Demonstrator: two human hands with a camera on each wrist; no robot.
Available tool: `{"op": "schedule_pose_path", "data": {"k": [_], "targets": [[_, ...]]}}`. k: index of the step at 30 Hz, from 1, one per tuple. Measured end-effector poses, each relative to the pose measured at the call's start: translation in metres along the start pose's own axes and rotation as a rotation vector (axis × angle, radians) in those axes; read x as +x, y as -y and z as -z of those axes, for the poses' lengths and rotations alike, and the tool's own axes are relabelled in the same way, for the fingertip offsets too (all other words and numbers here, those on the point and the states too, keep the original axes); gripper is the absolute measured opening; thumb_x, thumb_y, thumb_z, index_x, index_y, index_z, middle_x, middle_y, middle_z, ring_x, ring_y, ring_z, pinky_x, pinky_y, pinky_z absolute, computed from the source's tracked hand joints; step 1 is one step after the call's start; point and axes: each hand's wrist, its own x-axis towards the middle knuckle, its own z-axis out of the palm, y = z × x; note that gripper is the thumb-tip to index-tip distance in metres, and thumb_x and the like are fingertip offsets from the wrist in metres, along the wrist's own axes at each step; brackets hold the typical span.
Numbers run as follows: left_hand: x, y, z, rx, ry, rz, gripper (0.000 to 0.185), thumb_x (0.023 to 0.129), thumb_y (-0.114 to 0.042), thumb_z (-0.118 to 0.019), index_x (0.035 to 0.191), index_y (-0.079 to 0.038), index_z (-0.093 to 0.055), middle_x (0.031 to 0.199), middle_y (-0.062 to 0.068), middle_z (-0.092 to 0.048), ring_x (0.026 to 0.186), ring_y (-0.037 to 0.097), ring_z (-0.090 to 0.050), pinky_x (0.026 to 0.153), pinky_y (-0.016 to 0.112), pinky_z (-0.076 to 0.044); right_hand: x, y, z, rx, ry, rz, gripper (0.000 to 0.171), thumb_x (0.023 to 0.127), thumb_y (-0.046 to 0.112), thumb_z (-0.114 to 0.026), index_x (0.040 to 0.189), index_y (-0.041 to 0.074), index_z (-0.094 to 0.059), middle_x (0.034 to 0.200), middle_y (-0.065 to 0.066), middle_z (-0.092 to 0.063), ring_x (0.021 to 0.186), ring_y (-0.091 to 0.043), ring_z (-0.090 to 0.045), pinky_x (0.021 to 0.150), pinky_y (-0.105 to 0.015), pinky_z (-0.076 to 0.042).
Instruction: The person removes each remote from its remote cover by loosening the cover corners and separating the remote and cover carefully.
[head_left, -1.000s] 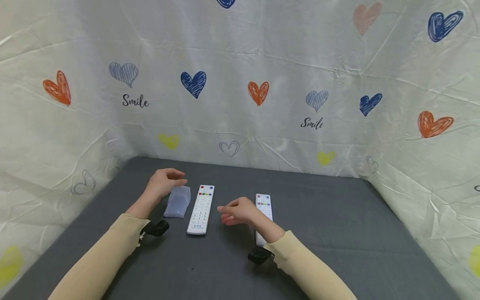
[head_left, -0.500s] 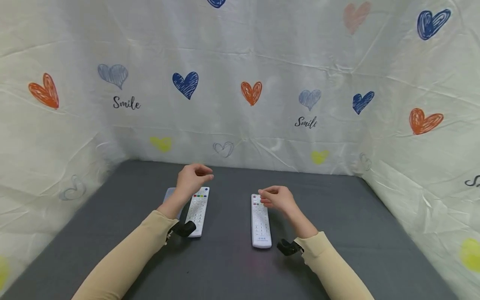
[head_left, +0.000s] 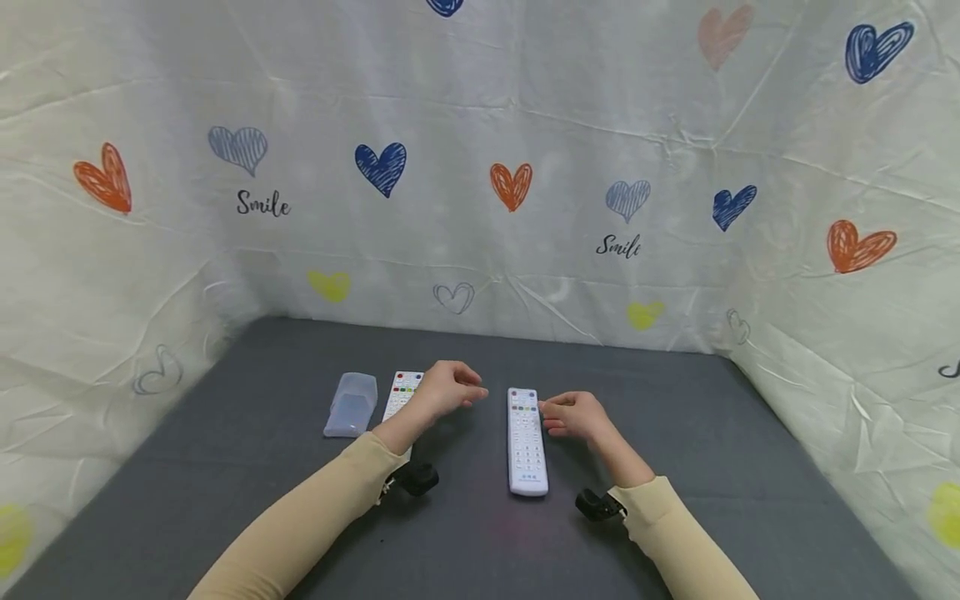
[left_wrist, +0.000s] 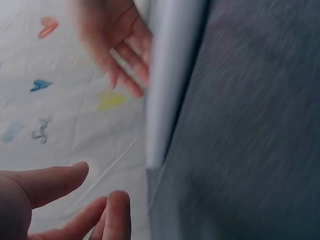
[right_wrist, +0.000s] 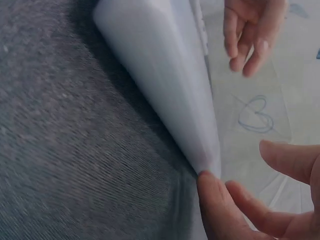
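Observation:
A white remote control (head_left: 527, 454) lies face up on the dark table between the two hands. My right hand (head_left: 576, 415) is at its right edge near the far end, fingers loosely bent. In the right wrist view a fingertip (right_wrist: 211, 192) overlaps the remote's end; whether it touches, I cannot tell. To the left of that remote hovers my left hand (head_left: 450, 387), thumb and fingers apart and holding nothing. A second white remote (head_left: 402, 392) lies partly hidden beneath the left forearm. Beside it rests a translucent, pale bluish sleeve (head_left: 351, 407).
Dark grey cloth covers the table (head_left: 675, 433). A white curtain (head_left: 450, 233) printed with hearts and "Smile" hangs behind and along both sides. Black camera mounts (head_left: 416, 479) sit at the wrists.
My left hand has moved right, from above the sleeve, across the left remote, towards the right remote. My right hand has shifted from the right remote's left side to its right side.

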Motion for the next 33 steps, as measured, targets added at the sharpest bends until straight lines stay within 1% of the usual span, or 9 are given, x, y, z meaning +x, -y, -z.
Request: {"op": "schedule_pose_path", "data": {"k": [4, 7, 12, 14, 18, 21, 24, 28, 33], "targets": [[-0.001, 0.001, -0.02, -0.072, 0.074, 0.058, 0.028, 0.081, -0.011, -0.074, 0.104, 0.002, -0.065, 0.093, 0.012, -0.069, 0.072, 0.019, -0.069, 0.07, 0.035, -0.058, -0.001, -0.004, -0.003, -0.006, 0.048, -0.022, 0.036, 0.089, 0.016, -0.066, 0.115, -0.008, -0.061, 0.105, -0.018, -0.067, 0.084, -0.016, -0.068, 0.074, -0.03, -0.059], [-0.003, 0.003, -0.033, -0.138, 0.126, 0.105, 0.027, 0.08, -0.006, -0.074, 0.103, 0.005, -0.063, 0.09, 0.015, -0.068, 0.068, 0.019, -0.069, 0.064, 0.032, -0.059, -0.001, -0.008, -0.005, -0.015, 0.058, -0.04, 0.035, 0.088, 0.016, -0.068, 0.113, -0.008, -0.063, 0.101, -0.016, -0.068, 0.079, -0.012, -0.066, 0.072, -0.03, -0.059], [-0.006, 0.004, -0.048, -0.265, 0.207, 0.17, 0.027, 0.079, 0.002, -0.072, 0.101, 0.01, -0.061, 0.084, 0.018, -0.066, 0.063, 0.018, -0.067, 0.061, 0.032, -0.059, -0.002, -0.012, -0.008, -0.017, 0.073, -0.039, 0.033, 0.086, 0.009, -0.068, 0.113, -0.009, -0.063, 0.101, -0.018, -0.069, 0.079, -0.013, -0.066, 0.072, -0.032, -0.059], [-0.005, 0.005, -0.052, -0.298, 0.223, 0.187, 0.026, 0.078, 0.004, -0.072, 0.1, 0.011, -0.06, 0.08, 0.017, -0.066, 0.061, 0.017, -0.065, 0.06, 0.033, -0.059, -0.002, -0.012, -0.008, -0.009, 0.079, -0.035, 0.032, 0.086, 0.006, -0.068, 0.113, -0.01, -0.063, 0.1, -0.018, -0.069, 0.079, -0.014, -0.065, 0.072, -0.033, -0.059], [-0.003, 0.006, -0.057, -0.312, 0.219, 0.199, 0.022, 0.077, 0.006, -0.072, 0.096, 0.01, -0.061, 0.075, 0.013, -0.065, 0.058, 0.015, -0.064, 0.06, 0.032, -0.059, -0.002, -0.013, -0.009, 0.004, 0.089, -0.035, 0.03, 0.085, 0.002, -0.067, 0.113, -0.01, -0.063, 0.099, -0.018, -0.07, 0.08, -0.014, -0.065, 0.072, -0.033, -0.059], [-0.002, 0.008, -0.058, -0.31, 0.203, 0.2, 0.021, 0.077, 0.007, -0.072, 0.095, 0.009, -0.061, 0.073, 0.011, -0.064, 0.056, 0.014, -0.063, 0.059, 0.031, -0.059, 0.0, -0.012, -0.01, 0.018, 0.093, -0.045, 0.03, 0.085, 0.003, -0.068, 0.112, -0.009, -0.064, 0.098, -0.016, -0.069, 0.079, -0.013, -0.064, 0.072, -0.033, -0.059], [0.0, 0.008, -0.058, -0.313, 0.203, 0.192, 0.021, 0.077, 0.007, -0.072, 0.094, 0.009, -0.06, 0.071, 0.011, -0.064, 0.055, 0.014, -0.063, 0.059, 0.031, -0.059, 0.0, -0.011, -0.009, 0.031, 0.096, -0.052, 0.031, 0.084, 0.002, -0.068, 0.112, -0.009, -0.063, 0.098, -0.015, -0.069, 0.078, -0.013, -0.064, 0.072, -0.033, -0.059], [0.0, 0.007, -0.056, -0.326, 0.195, 0.188, 0.024, 0.077, 0.007, -0.072, 0.097, 0.008, -0.06, 0.072, 0.01, -0.063, 0.055, 0.013, -0.063, 0.059, 0.029, -0.059, -0.001, -0.009, -0.008, 0.066, 0.092, -0.047, 0.033, 0.084, 0.001, -0.068, 0.115, -0.01, -0.061, 0.098, -0.017, -0.068, 0.078, -0.014, -0.064, 0.073, -0.034, -0.059], [-0.002, 0.0, -0.05, -0.37, 0.153, 0.18, 0.029, 0.076, 0.007, -0.072, 0.103, 0.006, -0.062, 0.077, 0.012, -0.063, 0.057, 0.014, -0.063, 0.06, 0.029, -0.058, -0.004, -0.003, -0.006, 0.117, 0.054, -0.013, 0.038, 0.083, 0.0, -0.069, 0.118, -0.01, -0.06, 0.103, -0.02, -0.067, 0.079, -0.016, -0.065, 0.073, -0.036, -0.059]]}}
